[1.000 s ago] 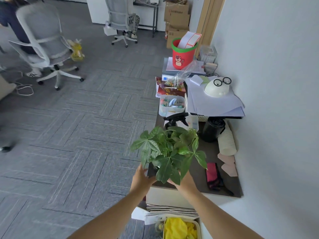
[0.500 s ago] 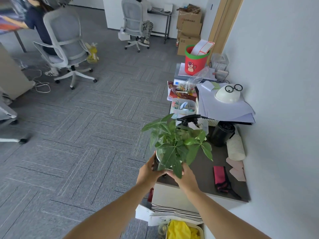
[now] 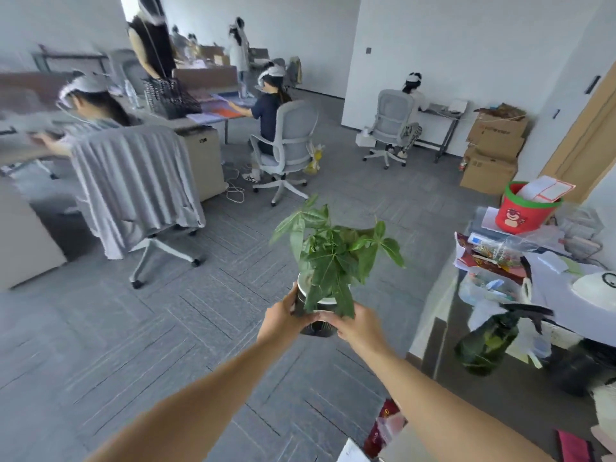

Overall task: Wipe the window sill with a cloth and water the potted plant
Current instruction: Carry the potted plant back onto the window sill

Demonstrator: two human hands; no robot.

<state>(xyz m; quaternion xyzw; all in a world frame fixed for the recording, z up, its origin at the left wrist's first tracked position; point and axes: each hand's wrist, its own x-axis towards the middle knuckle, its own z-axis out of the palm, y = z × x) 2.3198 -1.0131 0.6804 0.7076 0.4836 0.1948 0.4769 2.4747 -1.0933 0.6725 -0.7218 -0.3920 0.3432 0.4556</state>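
A potted plant [image 3: 333, 255] with broad green leaves in a dark pot with a white rim hangs in the air over the grey carpet, left of the sill. My left hand [image 3: 280, 320] grips the pot's left side and my right hand [image 3: 358, 325] grips its right side. The dark sill [image 3: 443, 348] runs along the right edge of view. On it stands a dark green spray bottle [image 3: 486, 341] with a black trigger. A red cloth [image 3: 575, 446] lies at the near end of the sill.
The sill also holds a red bucket [image 3: 523, 211], papers, plastic boxes and a black container [image 3: 576, 368]. Cardboard boxes [image 3: 493, 151] stand near the door. Several people sit on office chairs [image 3: 286, 145] at desks across the carpeted room.
Both hands lifted the plant off the sill and carried it left, out over the carpet. The view swung up and left, showing the room.
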